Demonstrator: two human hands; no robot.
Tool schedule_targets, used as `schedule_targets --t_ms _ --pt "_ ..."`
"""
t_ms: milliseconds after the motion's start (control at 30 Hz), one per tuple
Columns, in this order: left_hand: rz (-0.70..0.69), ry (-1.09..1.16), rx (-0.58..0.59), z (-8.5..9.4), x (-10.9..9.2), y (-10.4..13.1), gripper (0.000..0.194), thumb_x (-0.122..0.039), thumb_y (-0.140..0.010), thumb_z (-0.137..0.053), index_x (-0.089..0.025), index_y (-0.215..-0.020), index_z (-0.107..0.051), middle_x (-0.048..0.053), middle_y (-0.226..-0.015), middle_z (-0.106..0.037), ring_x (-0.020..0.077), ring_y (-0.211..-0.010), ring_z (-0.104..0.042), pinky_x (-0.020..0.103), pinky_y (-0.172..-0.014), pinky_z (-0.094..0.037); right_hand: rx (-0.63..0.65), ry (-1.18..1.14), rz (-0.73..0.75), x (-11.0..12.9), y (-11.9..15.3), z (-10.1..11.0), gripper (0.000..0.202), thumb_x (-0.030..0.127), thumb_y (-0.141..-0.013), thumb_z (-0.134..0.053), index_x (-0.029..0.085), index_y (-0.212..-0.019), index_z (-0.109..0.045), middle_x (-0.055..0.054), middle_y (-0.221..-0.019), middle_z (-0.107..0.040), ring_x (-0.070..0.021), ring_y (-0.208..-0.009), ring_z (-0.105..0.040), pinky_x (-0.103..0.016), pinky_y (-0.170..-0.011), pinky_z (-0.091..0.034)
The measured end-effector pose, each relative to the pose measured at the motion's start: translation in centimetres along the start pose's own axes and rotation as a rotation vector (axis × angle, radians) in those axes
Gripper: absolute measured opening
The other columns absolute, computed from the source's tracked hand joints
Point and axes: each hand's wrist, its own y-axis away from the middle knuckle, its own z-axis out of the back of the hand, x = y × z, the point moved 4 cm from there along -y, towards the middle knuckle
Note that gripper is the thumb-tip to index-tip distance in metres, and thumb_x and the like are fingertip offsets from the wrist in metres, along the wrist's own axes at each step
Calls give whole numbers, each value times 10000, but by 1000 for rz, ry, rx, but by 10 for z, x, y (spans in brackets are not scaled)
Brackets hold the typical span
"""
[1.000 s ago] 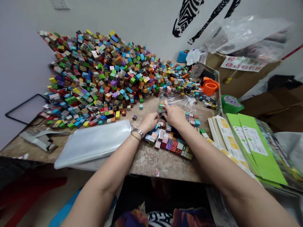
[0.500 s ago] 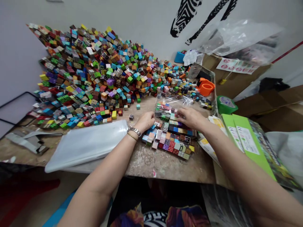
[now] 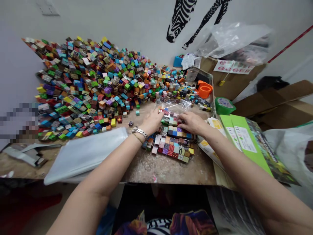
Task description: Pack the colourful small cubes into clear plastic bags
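Observation:
Near the table's middle, my left hand [image 3: 152, 122] reaches to the left side of a clear plastic bag [image 3: 179, 105] with colourful cubes at its mouth. Its fingers are bent over the bag's edge and the cubes. My right hand [image 3: 192, 122] is at the bag's right side, thumb and fingers curled around the edge of the cubes; the exact grip is too small to make out. Closer to me lie rows of patterned cubes [image 3: 173, 148] packed side by side.
A big heap of small cubes [image 3: 97, 81] rises against the wall. Flat clear bags [image 3: 85, 153] lie at left. Orange tape holder [image 3: 204, 90], green tape roll [image 3: 225, 106], and green packages [image 3: 244, 137] are at right, by cardboard boxes [image 3: 281, 104].
My left hand has moved forward from the cubes to the bag's left edge, its fingers more spread. My right hand stays by the bag's right side. The camera view has shifted slightly.

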Motion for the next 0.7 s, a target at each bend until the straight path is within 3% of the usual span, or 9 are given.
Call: schedule_targets --t_ms 300,533,700 --pt "-130 -117 8 -12 -13 -13 281 -103 -966 -399 -171 -1109 -631 127 -1157 -629 273 -1136 -537 393 -890 -448 1 109 -89 10 -2 7 301 385 -873 -645 187 -1097 -607 -130 -1171 -639 -298 -1087 -589 -368 -770 -483" --pt "-281 -156 -12 -19 -9 -17 240 -164 -986 -437 -186 -1053 -666 106 -1097 -630 255 -1087 -527 343 -812 -430 -30 106 -245 11 -7 6 382 439 -887 -625 184 -1170 -601 -166 -1209 -624 -331 -1096 -585 -408 -805 -489" --pt "-305 -124 18 -22 -5 -17 227 -146 -979 -453 -180 -1076 -655 97 -1100 -629 247 -1094 -525 331 -822 -432 -49 116 -239 7 -6 4 393 451 -925 -576 172 -1201 -593 -179 -1256 -604 -341 -1158 -556 -421 -838 -488"
